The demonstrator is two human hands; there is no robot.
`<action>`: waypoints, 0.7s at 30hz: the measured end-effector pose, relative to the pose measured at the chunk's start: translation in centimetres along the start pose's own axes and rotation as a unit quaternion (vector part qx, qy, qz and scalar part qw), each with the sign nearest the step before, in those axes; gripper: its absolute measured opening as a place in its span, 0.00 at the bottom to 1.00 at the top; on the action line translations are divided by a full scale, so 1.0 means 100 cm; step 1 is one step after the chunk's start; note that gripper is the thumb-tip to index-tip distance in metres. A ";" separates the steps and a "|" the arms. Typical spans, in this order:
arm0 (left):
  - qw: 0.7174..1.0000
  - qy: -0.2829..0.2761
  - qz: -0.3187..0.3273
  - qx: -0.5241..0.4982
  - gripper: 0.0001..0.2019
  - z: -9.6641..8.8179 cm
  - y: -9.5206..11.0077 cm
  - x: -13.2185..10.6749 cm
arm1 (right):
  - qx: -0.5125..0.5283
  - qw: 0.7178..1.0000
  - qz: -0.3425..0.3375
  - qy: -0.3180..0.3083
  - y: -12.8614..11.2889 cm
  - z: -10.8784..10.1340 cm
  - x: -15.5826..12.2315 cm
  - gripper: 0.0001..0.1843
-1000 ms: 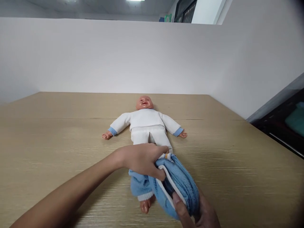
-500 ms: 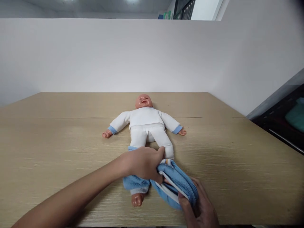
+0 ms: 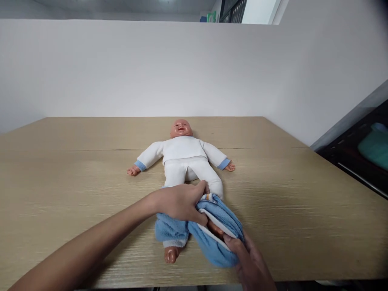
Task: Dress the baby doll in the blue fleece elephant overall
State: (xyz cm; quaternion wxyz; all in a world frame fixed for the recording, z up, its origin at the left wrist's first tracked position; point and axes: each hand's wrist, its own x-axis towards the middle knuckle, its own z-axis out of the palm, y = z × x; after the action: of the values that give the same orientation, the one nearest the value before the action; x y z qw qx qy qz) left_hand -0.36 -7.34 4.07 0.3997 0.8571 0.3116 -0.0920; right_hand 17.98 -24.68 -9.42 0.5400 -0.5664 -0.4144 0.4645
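A baby doll (image 3: 183,153) in a white top and white leggings lies on its back on the wooden table (image 3: 75,169), head away from me. Fluffy blue trousers (image 3: 218,232) with white trim are bunched around its lower legs. One bare foot (image 3: 170,255) sticks out of the left trouser leg. My left hand (image 3: 180,203) is closed on the trousers' waistband near the doll's knees. My right hand (image 3: 247,260) grips the bunched right trouser leg from below, with part of the doll's other foot showing inside the opening.
A white partition wall (image 3: 151,68) stands behind the table. At the right, past the table's edge, a dark shelf (image 3: 357,161) holds a teal bundle (image 3: 376,147). The table's near edge runs along the bottom of the view.
The doll and both hands sit slightly farther from me than a second ago. The blue trousers have slid a little up the legs, and the left foot shows more.
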 end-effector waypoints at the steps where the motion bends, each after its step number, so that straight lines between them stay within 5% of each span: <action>1: 1.000 0.000 0.007 -0.016 0.25 -0.001 -0.001 0.000 | 0.001 1.000 0.009 0.003 -0.002 0.000 0.002 0.23; 12: 0.992 0.043 0.051 -0.110 0.29 0.000 -0.005 -0.005 | -0.043 0.998 -0.023 0.033 0.008 -0.009 0.028 0.32; 16: 0.982 0.110 0.077 -0.135 0.25 0.011 -0.006 -0.008 | 0.028 0.997 -0.073 -0.018 -0.014 -0.012 0.047 0.29; 21: 0.967 0.217 0.109 -0.077 0.14 0.021 -0.012 -0.009 | -0.076 0.988 -0.100 -0.091 -0.050 -0.028 0.075 0.16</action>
State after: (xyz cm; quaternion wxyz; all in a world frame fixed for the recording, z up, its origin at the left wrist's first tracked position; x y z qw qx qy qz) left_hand -1.61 -8.74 2.32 0.3948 0.8521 0.3016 0.1647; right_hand 22.57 -17.64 -5.11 0.4994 -0.5169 -0.5502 0.4250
